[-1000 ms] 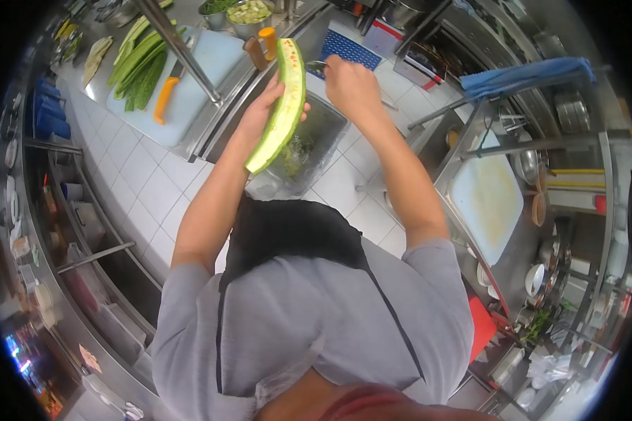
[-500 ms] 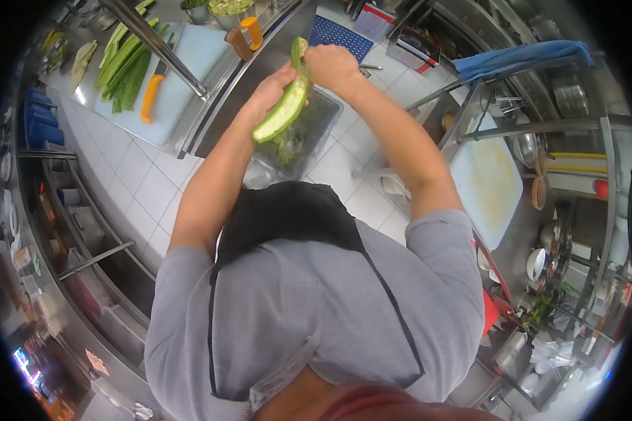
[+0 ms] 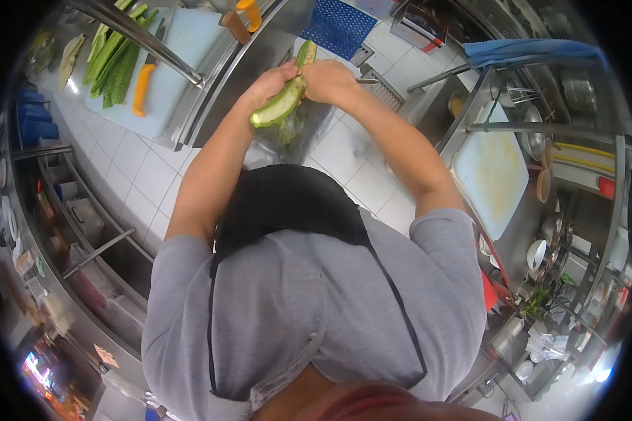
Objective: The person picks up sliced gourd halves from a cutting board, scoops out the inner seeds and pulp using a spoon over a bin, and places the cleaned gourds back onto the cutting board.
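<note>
My left hand (image 3: pixel 270 84) is closed around a halved green gourd (image 3: pixel 277 109), which looks like a bitter melon, its pale hollow side facing up. My right hand (image 3: pixel 328 81) is a fist against the upper part of the gourd. From its outer side sticks what looks like the metal handle (image 3: pixel 367 81) of a utensil; its working end is hidden. Below the hands sits a bin (image 3: pixel 314 133) with a clear liner and green scraps (image 3: pixel 288 131) in it. Several more long green halves (image 3: pixel 116 70) lie on a white cutting board (image 3: pixel 179 77), beside a yellow-handled knife (image 3: pixel 143 88).
A metal rail (image 3: pixel 137 42) crosses above the left counter. Two upright handles, one yellow (image 3: pixel 249 14) and one brown (image 3: pixel 234 27), stand at the counter's edge. Another cutting board (image 3: pixel 491 175) lies on the right counter. A blue mat (image 3: pixel 338 28) and white tiles cover the floor.
Both hands and the gourd have come slightly lower in view. The gourd is tilted differently, and my right fist sits across its middle, with the far tip showing above.
</note>
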`<state>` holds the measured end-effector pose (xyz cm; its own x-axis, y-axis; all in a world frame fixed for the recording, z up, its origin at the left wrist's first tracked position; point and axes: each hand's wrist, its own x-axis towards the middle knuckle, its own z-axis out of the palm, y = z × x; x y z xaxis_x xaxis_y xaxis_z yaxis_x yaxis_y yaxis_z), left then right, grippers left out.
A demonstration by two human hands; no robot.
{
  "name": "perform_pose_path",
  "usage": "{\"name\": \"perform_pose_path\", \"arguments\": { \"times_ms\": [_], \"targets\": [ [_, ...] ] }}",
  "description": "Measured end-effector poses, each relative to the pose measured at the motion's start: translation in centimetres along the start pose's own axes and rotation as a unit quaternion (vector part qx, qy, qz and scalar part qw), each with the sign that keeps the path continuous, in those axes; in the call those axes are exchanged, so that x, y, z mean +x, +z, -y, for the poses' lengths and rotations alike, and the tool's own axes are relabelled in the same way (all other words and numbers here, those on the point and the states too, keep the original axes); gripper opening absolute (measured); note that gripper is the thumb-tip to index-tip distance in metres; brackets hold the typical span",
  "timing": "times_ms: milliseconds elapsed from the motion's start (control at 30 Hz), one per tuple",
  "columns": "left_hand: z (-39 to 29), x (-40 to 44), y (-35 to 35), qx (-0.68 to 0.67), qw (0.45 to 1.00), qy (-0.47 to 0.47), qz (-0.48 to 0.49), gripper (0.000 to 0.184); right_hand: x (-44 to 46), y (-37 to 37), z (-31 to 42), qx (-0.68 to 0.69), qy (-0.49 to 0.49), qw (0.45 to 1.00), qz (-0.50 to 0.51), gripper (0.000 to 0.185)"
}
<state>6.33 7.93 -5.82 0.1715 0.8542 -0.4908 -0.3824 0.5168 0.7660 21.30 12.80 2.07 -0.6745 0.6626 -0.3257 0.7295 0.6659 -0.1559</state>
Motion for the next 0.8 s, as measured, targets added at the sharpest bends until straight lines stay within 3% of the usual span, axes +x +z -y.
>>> {"name": "perform_pose_path", "arguments": {
  "times_ms": [67,167,267,367,467,500,800],
  "targets": [
    [-0.3,-0.5,0.4,-0.002,1.000,-0.001,-0.001,0.041,-0.1,0.0,-0.1,0.012,0.003,1.000,0.012,0.026],
    [0.1,1.4,-1.3,0.020,0.996,-0.082,-0.009,0.038,1.2,1.3,-1.0,0.040,0.043,0.998,0.010,0.028],
    [1.3,2.4,-2.5,-0.139,0.988,-0.031,0.066,0.040,2.1,2.4,-1.7,0.053,0.068,0.996,-0.021,0.029],
    [-0.7,-2.6,-1.0,-0.205,0.971,-0.096,0.075,0.046,2.2,3.9,-2.2,0.045,0.054,0.996,-0.050,0.027],
    [0.4,-2.8,-2.2,-0.218,0.966,-0.068,0.125,0.056,2.5,5.3,-2.7,0.016,0.017,0.997,-0.072,0.024],
    [-0.1,-3.3,-1.7,-0.197,0.972,-0.076,0.103,0.065,2.3,5.1,-2.7,0.012,0.003,0.998,-0.066,0.022],
    [1.0,-2.4,-2.5,-0.061,0.994,-0.061,0.062,0.065,0.9,3.2,-1.6,0.007,-0.032,0.999,0.007,0.023]
  ]
}}
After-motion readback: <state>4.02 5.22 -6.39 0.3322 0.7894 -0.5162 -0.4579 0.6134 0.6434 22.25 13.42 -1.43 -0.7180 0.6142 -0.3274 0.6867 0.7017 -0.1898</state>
